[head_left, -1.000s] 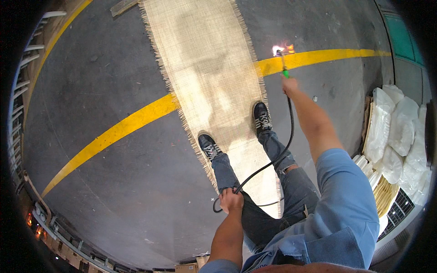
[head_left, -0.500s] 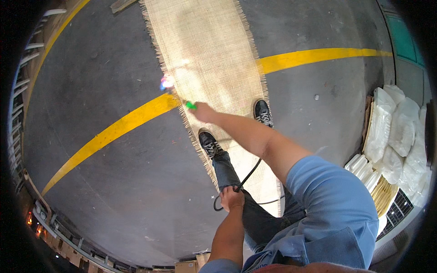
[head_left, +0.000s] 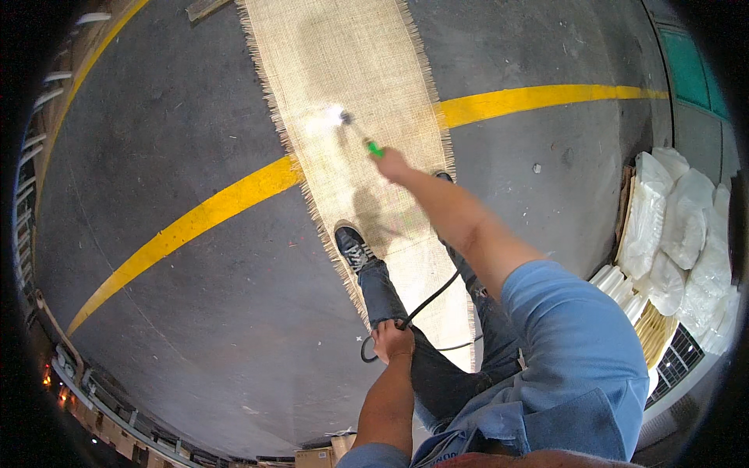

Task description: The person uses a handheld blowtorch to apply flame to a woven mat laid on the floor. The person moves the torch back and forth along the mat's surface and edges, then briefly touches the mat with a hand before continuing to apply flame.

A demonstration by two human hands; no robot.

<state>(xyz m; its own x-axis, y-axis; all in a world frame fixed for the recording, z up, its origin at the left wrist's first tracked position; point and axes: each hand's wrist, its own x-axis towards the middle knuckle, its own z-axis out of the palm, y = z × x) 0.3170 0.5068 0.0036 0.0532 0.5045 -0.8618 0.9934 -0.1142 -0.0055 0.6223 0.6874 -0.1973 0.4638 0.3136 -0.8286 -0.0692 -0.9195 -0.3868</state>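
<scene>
My right hand (head_left: 393, 165) is closed round the green handle of a gas torch (head_left: 375, 147), stretched out over a long strip of burlap (head_left: 367, 54) with frayed edges. A bright white glow shows at the torch's dark head, above the cloth's left half. Down by my left thigh, my left hand (head_left: 392, 341) grips a black hose (head_left: 431, 299). That hose loops beside the hand and runs up toward my right arm, where its course is hidden. My left shoe (head_left: 355, 248) stands on the burlap; my forearm mostly covers the right one.
Yellow lines (head_left: 187, 226) cross the grey floor (head_left: 179, 335) on both sides of the burlap. White plastic-wrapped bundles (head_left: 686, 226) are piled at the right. A wooden piece (head_left: 207, 8) lies at the far left of the strip. Cardboard boxes (head_left: 314, 458) stand along the bottom edge.
My right hand has swung the torch rightward and away from me, from the burlap's left edge to over its middle. My left hand stays on the hose.
</scene>
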